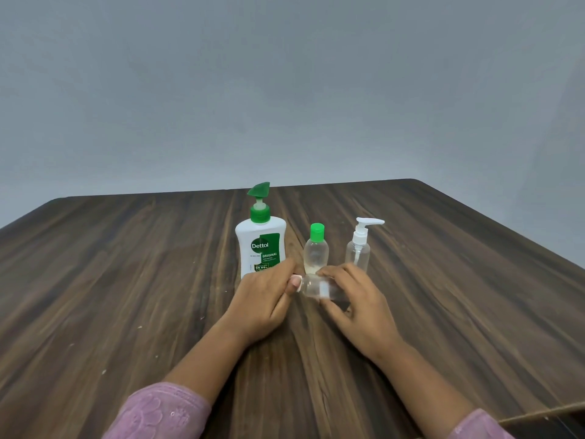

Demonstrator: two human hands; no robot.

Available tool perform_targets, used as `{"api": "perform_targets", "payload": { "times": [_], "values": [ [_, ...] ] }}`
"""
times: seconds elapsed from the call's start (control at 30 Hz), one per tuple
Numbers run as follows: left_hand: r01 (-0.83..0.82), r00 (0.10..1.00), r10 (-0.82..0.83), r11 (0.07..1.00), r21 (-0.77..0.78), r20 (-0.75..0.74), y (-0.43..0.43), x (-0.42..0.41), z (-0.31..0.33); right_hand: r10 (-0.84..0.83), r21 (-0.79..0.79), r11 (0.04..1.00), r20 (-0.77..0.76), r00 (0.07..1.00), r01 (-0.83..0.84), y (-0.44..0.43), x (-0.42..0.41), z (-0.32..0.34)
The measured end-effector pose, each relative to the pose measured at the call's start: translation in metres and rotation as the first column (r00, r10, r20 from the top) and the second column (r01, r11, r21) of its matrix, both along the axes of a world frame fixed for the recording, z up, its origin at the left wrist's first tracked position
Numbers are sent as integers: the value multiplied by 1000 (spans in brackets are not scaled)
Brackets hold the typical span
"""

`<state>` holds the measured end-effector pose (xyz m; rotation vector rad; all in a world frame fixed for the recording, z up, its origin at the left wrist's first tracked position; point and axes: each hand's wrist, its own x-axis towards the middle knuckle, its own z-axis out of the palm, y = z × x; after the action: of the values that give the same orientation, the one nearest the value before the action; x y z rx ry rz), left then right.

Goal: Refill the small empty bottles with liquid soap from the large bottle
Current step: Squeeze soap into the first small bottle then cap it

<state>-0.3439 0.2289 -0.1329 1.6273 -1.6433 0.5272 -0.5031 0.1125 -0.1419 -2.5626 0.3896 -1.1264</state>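
The right hand [354, 308] grips a small clear bottle [313, 286], held sideways in front of the big soap bottle [261, 245]. The left hand [262, 299] pinches its cap [296, 282]. I think the cap is coming off now. Hold the bottle still and turn only the cap. Keep the cap in the hand so it does not roll off the desk [126, 280]. The 2 other small bottles, a green-cap bottle [315, 251] and a pump bottle [359, 248], stand just behind.
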Motion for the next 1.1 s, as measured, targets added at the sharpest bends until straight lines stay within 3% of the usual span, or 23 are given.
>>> {"api": "perform_targets", "payload": {
  "times": [0.13,0.33,0.53,0.63,0.8,0.97,1.1],
  "values": [
    [-51,999,51,998,-35,-12,2,3,2,10,-2,1000,-19,1000,-10,1,0,1],
    [116,993,-117,993,36,30,1,-2,5,-14,44,999,66,998,11,-1,0,-1],
    [-13,997,13,1000,-8,74,-2,-1,1,-24,25,999,96,995,21,-2,2,-1],
    [-68,997,67,997,-32,-33,-2,0,-2,-40,-13,999,111,993,42,0,2,0],
    [43,940,-60,997,-56,-337,-4,-3,-6,-43,-73,996,128,991,52,0,2,1],
    [160,966,-166,986,-45,-197,1,-4,2,-55,15,998,142,988,53,-3,3,-2],
    [88,996,-88,996,-22,-30,-2,-5,0,-38,37,999,144,989,33,-3,3,-4]
  ]
}}
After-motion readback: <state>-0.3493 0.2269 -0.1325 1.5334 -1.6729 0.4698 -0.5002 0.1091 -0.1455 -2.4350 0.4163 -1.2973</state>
